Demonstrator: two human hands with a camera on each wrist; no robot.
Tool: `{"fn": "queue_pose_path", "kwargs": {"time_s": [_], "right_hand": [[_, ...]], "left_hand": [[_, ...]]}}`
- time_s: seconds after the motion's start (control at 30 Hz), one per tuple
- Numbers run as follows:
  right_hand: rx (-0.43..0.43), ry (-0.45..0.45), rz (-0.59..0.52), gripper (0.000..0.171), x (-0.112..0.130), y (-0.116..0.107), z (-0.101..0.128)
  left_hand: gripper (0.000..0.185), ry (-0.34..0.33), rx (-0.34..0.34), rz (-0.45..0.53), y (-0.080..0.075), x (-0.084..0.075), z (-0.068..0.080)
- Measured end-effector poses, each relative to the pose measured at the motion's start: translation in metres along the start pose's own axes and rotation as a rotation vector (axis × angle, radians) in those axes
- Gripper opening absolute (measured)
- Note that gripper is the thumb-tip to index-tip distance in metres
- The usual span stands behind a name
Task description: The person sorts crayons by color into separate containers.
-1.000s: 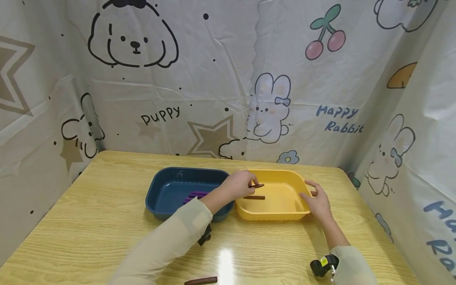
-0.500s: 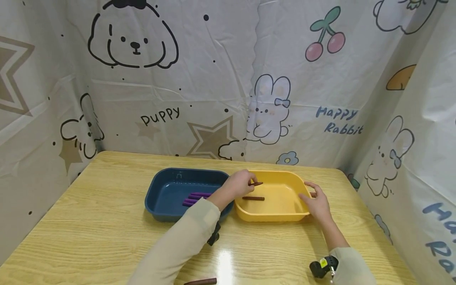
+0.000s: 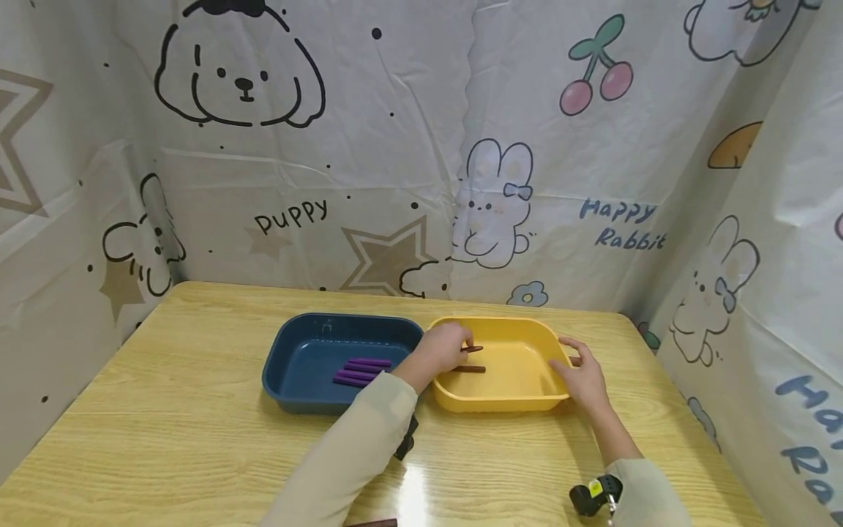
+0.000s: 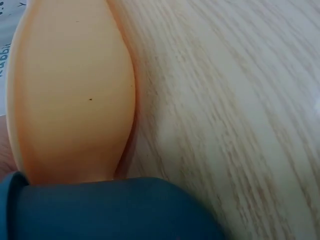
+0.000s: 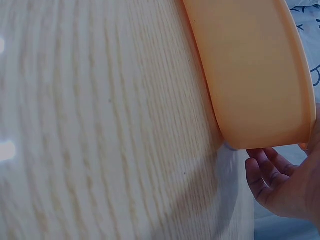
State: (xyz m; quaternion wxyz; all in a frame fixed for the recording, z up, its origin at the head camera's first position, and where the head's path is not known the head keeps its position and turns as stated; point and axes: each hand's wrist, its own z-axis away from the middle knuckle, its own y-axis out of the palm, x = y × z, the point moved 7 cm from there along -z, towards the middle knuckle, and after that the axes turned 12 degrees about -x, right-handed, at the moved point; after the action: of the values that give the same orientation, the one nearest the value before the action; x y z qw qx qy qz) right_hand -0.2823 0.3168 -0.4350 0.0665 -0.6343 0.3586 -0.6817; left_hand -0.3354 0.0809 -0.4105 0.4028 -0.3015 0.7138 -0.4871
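My left hand (image 3: 443,348) pinches a brown crayon (image 3: 476,349) over the left part of the yellow tray (image 3: 503,404). Below it, another brown crayon (image 3: 471,369) lies on that tray's floor, its left end hidden by the hand. At the tray's right end my right hand (image 3: 583,375) grips the rim, thumb on the inner side and fingers outside. From the right wrist view, the curled fingers (image 5: 272,172) show against the tray's outer end wall. Several purple crayons (image 3: 358,378) lie side by side in the dark blue tray (image 3: 299,404), partly behind the left forearm.
Both trays stand end to end on the wooden table (image 3: 165,410). Part of a brown crayon (image 3: 375,523) shows at the near edge of the head view. A printed curtain (image 3: 388,168) hangs behind the table and along both sides.
My left hand has lowered slightly with the brown crayon, and its forearm has swung right, uncovering more of the purple crayons. The right hand keeps its grip on the tray. The head view has shifted slightly.
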Motion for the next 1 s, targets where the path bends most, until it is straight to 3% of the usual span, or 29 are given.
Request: {"fn": "queue_pose_path", "kwargs": {"time_s": [0.2,0.63,0.83,1.0], "right_hand": [[-0.008,-0.003,-0.002,0.055,0.001,0.0,0.0],[-0.001,-0.004,0.005,0.054,0.0,0.0,0.0],[-0.002,0.0,-0.001,0.055,0.001,0.0,0.001],[-0.004,-0.003,-0.003,0.054,0.001,-0.001,0.0]], "left_hand": [[0.007,0.034,0.025,-0.108,0.014,0.002,-0.003],[0.012,0.036,0.067,-0.285,0.017,-0.003,0.003],[0.013,0.026,0.098,-0.303,0.016,-0.004,0.004],[0.013,0.03,0.08,-0.291,0.014,-0.005,0.005]]}}
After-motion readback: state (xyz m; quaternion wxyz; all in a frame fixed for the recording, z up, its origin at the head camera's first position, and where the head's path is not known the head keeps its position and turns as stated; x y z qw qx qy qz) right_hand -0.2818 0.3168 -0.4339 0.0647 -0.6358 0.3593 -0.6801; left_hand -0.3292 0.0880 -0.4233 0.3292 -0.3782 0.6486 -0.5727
